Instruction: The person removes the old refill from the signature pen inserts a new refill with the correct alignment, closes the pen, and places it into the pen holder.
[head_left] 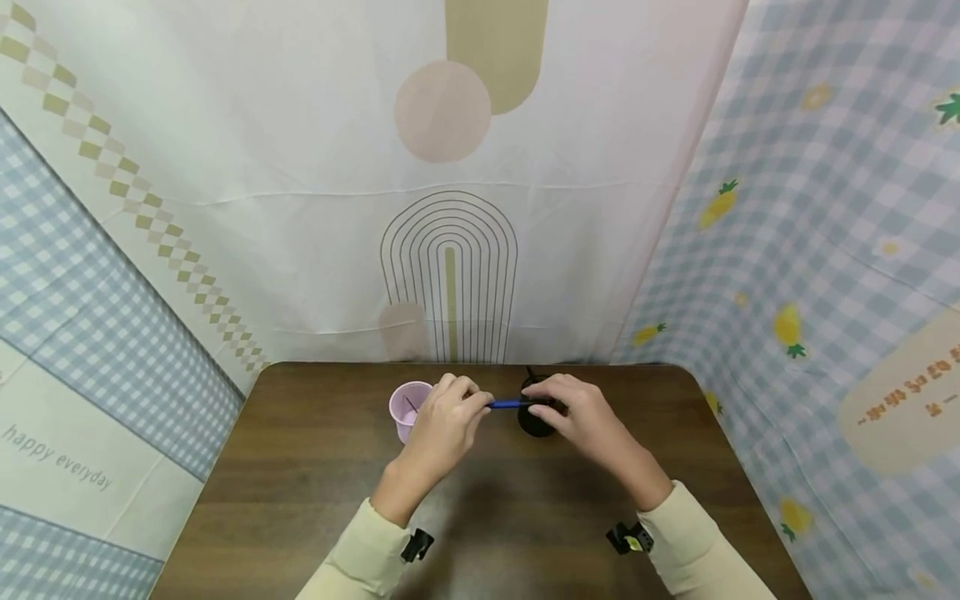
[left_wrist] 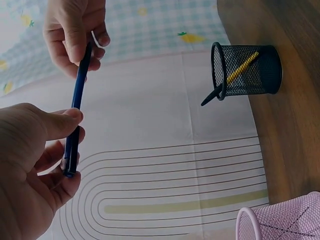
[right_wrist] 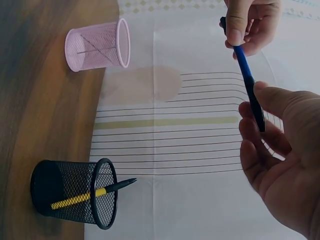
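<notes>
A blue pen with a dark end [head_left: 506,404] is held level above the table between both hands. My left hand [head_left: 444,419] pinches one end of it between thumb and fingers, the end with the clip. At the other, dark end, the thumb and fingers of my right hand [head_left: 583,417] grip the pen [right_wrist: 243,62]. Behind the right hand stands a black mesh pen holder [left_wrist: 270,70], partly hidden in the head view. One yellow-and-black pen [right_wrist: 80,201] leans inside that holder. Beside my left hand is a pink mesh pen holder [head_left: 401,425], upright, with thin dark lines showing through it.
Both holders stand on a brown wooden table [head_left: 315,483] near its back edge. A white patterned cloth [head_left: 300,167] hangs behind the table. Blue checked cloths [head_left: 787,208] hang along the sides.
</notes>
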